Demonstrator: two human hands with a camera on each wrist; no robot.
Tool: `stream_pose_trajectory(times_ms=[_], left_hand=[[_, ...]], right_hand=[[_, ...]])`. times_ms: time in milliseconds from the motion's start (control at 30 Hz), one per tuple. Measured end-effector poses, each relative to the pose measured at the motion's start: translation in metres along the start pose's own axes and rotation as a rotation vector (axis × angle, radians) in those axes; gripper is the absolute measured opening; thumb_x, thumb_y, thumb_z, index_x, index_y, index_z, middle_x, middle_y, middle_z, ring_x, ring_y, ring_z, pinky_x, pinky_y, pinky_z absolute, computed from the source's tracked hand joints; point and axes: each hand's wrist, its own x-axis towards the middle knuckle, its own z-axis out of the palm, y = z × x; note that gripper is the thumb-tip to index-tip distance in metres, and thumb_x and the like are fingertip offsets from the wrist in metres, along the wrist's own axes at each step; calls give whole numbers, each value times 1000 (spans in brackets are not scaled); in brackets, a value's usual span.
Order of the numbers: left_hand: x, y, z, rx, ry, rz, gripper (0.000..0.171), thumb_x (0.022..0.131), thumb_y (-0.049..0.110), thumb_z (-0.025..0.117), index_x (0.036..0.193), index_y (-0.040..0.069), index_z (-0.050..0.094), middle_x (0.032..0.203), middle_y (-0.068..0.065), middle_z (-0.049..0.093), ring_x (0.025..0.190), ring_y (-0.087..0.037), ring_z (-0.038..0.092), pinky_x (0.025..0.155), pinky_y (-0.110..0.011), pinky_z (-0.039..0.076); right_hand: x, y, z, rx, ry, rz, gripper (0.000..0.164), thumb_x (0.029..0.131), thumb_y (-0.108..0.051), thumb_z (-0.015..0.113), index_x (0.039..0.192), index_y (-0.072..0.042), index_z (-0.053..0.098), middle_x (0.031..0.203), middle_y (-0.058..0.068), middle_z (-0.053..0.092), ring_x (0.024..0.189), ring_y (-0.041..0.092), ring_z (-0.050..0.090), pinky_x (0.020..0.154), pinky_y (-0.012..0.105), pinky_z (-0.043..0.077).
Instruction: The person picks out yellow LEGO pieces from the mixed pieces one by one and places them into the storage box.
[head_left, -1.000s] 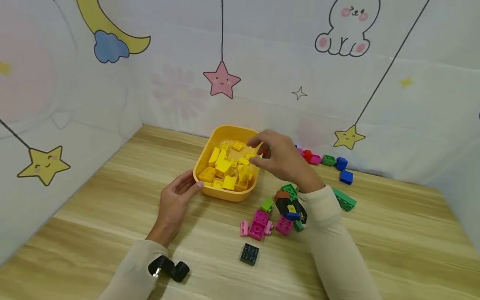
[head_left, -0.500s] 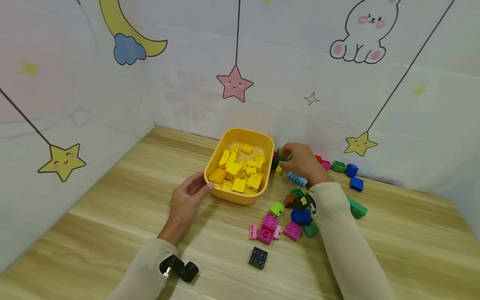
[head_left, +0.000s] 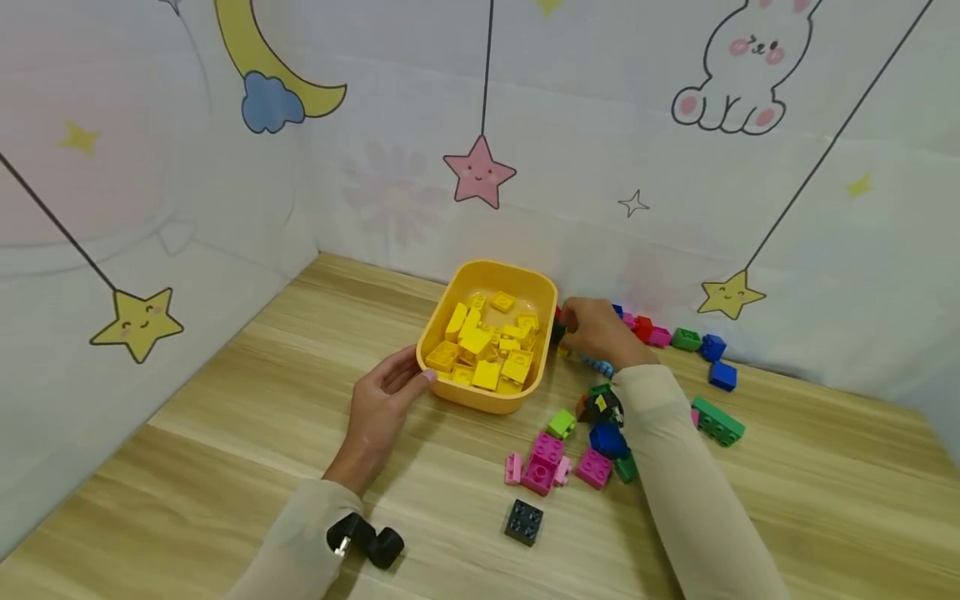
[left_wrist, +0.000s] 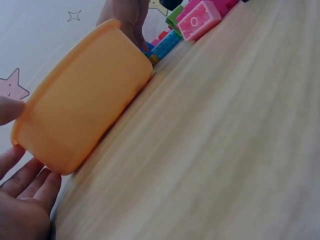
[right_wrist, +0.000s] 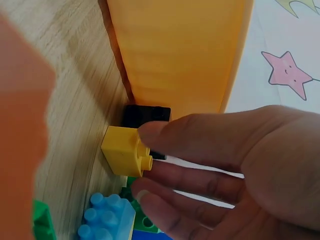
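Note:
A yellow plastic tub, holding several yellow toy bricks, stands on the wooden table. My left hand grips its near left corner, thumb at the rim and fingers against the outer wall. Past the tub's right side, my right hand has thumb and fingers around a small yellow brick, pinching it at its studded end. In the head view that brick is mostly hidden by the hand. Just behind it, a black brick sits against the tub wall.
A light blue brick lies close to my right hand. Magenta bricks, a dark brick and a lime brick lie nearer. Red, green and blue bricks run along the back wall, with a long green brick at right.
My right hand has moved from over the tub's right rim down to the bricks beside it, reaching the yellow brick. The left hand stays on the tub. The head view has shifted slightly.

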Motion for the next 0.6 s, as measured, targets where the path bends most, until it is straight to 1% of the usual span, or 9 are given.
stream_pose_trajectory(times_ms=[100, 200, 300, 333, 433, 533, 600], left_hand=[[-1, 1, 0, 11, 3, -9, 52, 90, 19, 76, 138, 10, 57, 142, -6, 58, 131, -19, 55, 109, -33, 47], [-1, -1, 1, 17, 7, -19, 53, 90, 20, 76, 139, 11, 57, 142, -5, 58, 131, -18, 55, 109, -34, 46], [-1, -3, 2, 14, 6, -24, 52, 90, 19, 76, 138, 10, 57, 142, -6, 58, 130, -19, 55, 110, -35, 46], [-1, -3, 2, 12, 5, -22, 52, 90, 19, 76, 138, 10, 57, 142, -6, 58, 130, -19, 55, 111, -36, 46], [-1, -3, 3, 21, 3, -19, 53, 90, 19, 76, 138, 10, 57, 142, -6, 58, 131, -19, 55, 112, -38, 45], [-1, -1, 2, 30, 8, -14, 53, 90, 20, 76, 139, 10, 56, 142, -6, 58, 131, -18, 55, 112, -38, 45], [0, 1, 1, 29, 11, -8, 53, 90, 19, 75, 139, 10, 56, 142, -6, 58, 131, -18, 54, 112, -38, 45]], right_hand=[[0, 1, 0, -11, -1, -8, 24, 86, -2, 76, 104, 3, 61, 101, 18, 64, 90, 33, 56, 85, 46, 56], [0, 3, 4, -23, -11, -12, 22, 86, -2, 76, 101, 3, 61, 98, 18, 65, 88, 32, 56, 82, 44, 56], [-6, 1, 2, -31, -6, -8, 22, 86, -2, 76, 101, 3, 61, 96, 16, 62, 88, 32, 54, 81, 43, 55], [-9, -1, 0, -27, 5, -12, 22, 86, -1, 75, 102, 4, 61, 96, 16, 62, 88, 32, 54, 81, 44, 55], [-23, -9, -11, -10, 74, -48, 22, 86, 0, 75, 101, 5, 60, 95, 18, 61, 87, 34, 54, 80, 45, 54], [-34, -21, -24, 21, 155, -99, 20, 86, 2, 74, 101, 6, 60, 98, 21, 64, 88, 35, 58, 80, 47, 56], [-38, -32, -30, 43, 188, -131, 19, 88, 1, 73, 101, 4, 61, 100, 20, 65, 89, 35, 62, 80, 48, 59]])
